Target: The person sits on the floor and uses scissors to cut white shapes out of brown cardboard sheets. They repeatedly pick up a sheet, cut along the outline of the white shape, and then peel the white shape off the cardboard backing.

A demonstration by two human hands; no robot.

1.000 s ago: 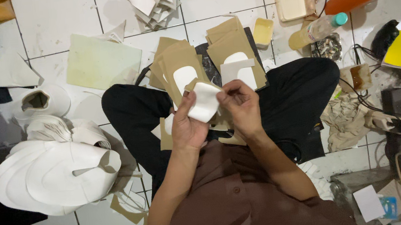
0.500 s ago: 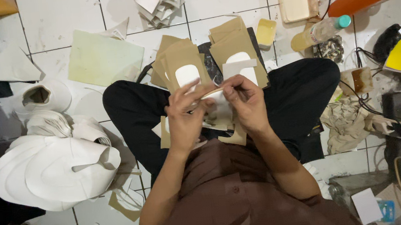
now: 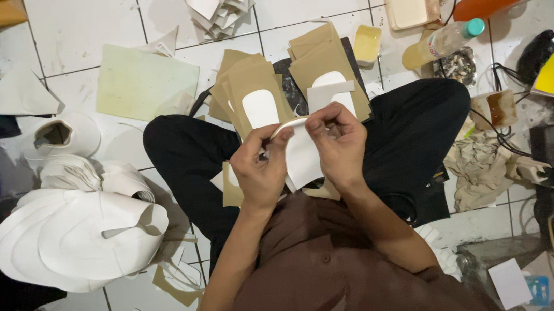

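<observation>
From the head camera, the person sits cross-legged on a tiled floor (image 3: 315,0). The left hand (image 3: 261,171) and right hand (image 3: 339,145) are both closed in a pinch on a white cut sheet piece (image 3: 303,158), held above the lap. It bends along its top edge, so it looks light, thin and flexible; edge pinches suit it. Brown envelopes (image 3: 252,86) lie just ahead, white cut pieces (image 3: 79,234) stacked to the left.
</observation>
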